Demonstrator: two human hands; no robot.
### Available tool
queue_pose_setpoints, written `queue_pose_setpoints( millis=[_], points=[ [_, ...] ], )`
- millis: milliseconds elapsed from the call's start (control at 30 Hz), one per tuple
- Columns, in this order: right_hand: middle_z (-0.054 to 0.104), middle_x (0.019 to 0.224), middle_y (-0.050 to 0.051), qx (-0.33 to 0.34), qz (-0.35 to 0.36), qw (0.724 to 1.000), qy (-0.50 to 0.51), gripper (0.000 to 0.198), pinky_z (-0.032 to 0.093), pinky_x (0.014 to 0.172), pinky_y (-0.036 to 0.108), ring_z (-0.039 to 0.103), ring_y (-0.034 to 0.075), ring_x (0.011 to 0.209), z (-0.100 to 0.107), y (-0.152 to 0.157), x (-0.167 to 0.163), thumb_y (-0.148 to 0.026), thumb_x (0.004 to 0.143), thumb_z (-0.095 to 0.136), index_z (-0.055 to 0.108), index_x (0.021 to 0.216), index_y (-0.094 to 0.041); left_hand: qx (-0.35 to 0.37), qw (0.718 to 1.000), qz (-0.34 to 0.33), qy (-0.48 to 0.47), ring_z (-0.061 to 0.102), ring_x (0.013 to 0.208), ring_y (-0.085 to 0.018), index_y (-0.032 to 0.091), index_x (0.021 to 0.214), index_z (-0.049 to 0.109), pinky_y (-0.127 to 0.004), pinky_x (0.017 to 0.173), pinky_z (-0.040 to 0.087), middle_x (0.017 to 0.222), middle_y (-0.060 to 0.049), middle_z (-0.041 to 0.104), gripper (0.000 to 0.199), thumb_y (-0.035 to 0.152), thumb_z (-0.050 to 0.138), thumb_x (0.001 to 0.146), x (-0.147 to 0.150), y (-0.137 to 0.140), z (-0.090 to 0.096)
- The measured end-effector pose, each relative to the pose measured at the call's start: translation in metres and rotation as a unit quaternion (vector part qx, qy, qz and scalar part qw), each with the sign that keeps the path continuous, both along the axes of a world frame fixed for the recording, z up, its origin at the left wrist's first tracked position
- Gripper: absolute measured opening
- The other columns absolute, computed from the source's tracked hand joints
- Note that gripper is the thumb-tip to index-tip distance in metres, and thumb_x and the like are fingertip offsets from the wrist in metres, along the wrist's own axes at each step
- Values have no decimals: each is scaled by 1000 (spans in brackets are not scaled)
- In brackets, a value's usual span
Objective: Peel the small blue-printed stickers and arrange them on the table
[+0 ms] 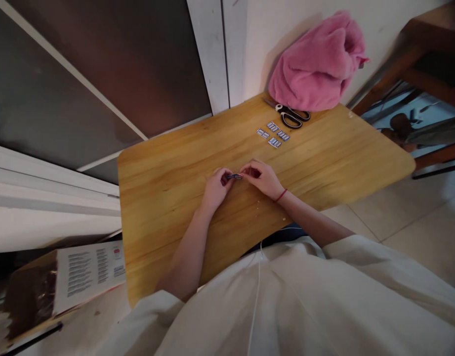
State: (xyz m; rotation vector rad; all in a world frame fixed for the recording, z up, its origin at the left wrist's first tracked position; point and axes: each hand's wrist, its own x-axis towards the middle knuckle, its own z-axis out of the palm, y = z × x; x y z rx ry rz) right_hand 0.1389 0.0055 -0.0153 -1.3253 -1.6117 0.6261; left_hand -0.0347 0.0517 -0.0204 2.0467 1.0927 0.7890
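A small, flat, dark blue piece (233,176) is held just above the wooden table (164,217). My left hand (217,187) pinches its left end between thumb and fingers. At the piece's right end, the thumb and fingertips of my right hand (263,179) are closed together, with a red band at the wrist. What the piece is exactly is too small to tell. Beyond my hands lie several small blue-and-white rectangular pieces (272,127) with striped faces, grouped on the tabletop. Black-handled scissors (292,116) rest behind them.
A pink plush bundle (316,64) sits at the table's back corner against the wall. Dark-panelled doors (149,59) border the far left edge. On the floor at lower left is an open cardboard box (90,274). Wooden furniture (434,89) stands to the right.
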Motion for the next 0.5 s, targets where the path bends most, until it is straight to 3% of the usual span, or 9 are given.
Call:
queue_pose_setpoints(
  millis=[500],
  points=[
    [50, 74, 0, -25, 15, 999, -28, 13, 38, 57, 24, 45, 9, 59, -1, 2, -1, -30, 82, 59, 65, 80, -18, 0, 1000, -9, -5, 46, 61, -9, 20, 78, 58, -22, 57, 38, 72, 1, 52, 6, 19, 63, 76, -1, 2, -3]
  ],
)
